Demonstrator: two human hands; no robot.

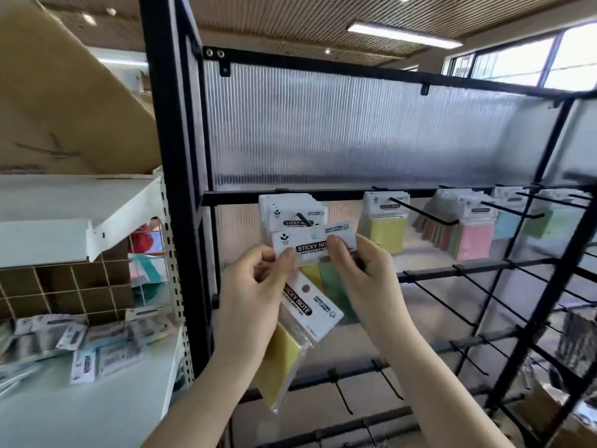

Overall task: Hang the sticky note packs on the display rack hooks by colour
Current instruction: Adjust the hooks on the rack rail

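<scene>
Both hands pinch one sticky note pack [315,245] by its header, left hand [255,295] also clutching a spare yellow pack [290,344], lining its hole with the hook [305,218] just above the fingers.

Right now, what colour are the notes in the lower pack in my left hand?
Yellow, seen in the head view: lower pack.

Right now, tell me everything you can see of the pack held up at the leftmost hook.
The sticky note pack has a white card header printed STICKY NOTE in a black band, with a round hang hole. Yellow and green sheets show below in clear wrap. It is tilted slightly, just under the leftmost hook, not yet threaded. The left hand and right hand pinch its header.
</scene>
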